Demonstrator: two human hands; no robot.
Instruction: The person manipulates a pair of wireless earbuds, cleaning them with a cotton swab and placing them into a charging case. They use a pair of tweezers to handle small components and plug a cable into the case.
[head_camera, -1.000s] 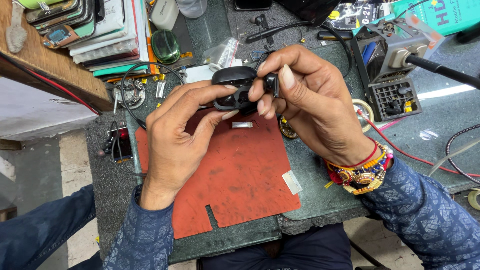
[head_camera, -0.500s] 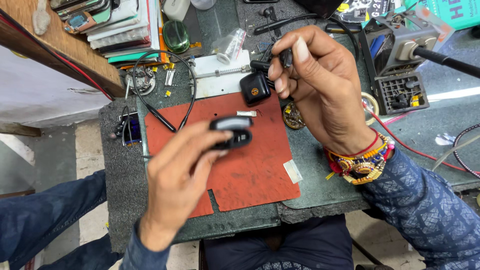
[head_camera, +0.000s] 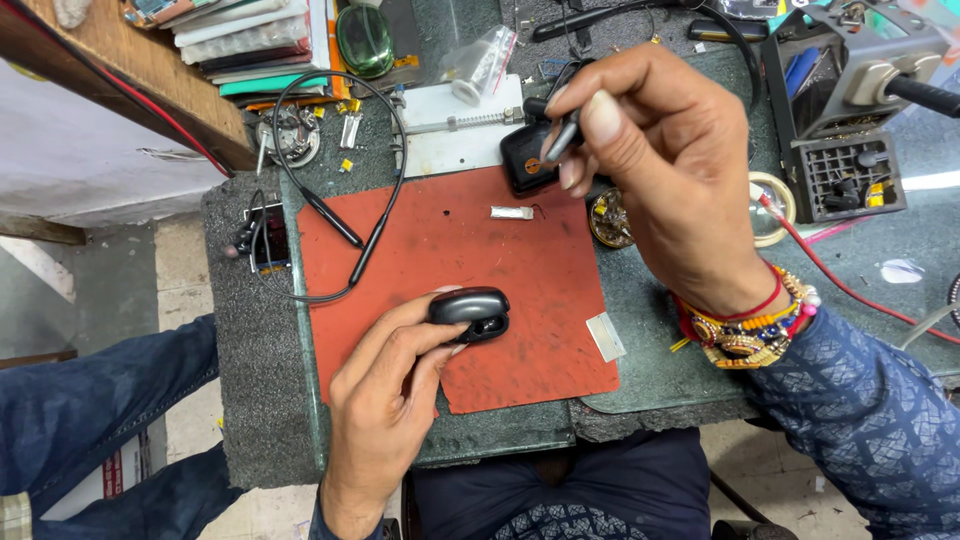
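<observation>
Head view: left hand (head_camera: 385, 400) grips black case (head_camera: 470, 312); right hand (head_camera: 665, 170) pinches thin tool (head_camera: 563, 137) — tip hidden.

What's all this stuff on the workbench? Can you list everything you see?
Work mat: one, red, centre of bench.
Earbud case: one, black, on mat, in left hand.
Black part: one, black, at mat's top edge.
Neckband earphones: one, black, mat's left edge.
Metal strip: one, silver, on mat.
Tape roll: one, pale, right.
Books: stack, mixed colours, top left.
Left hand: holds case.
Right hand: pinches thin metal tool.
</observation>
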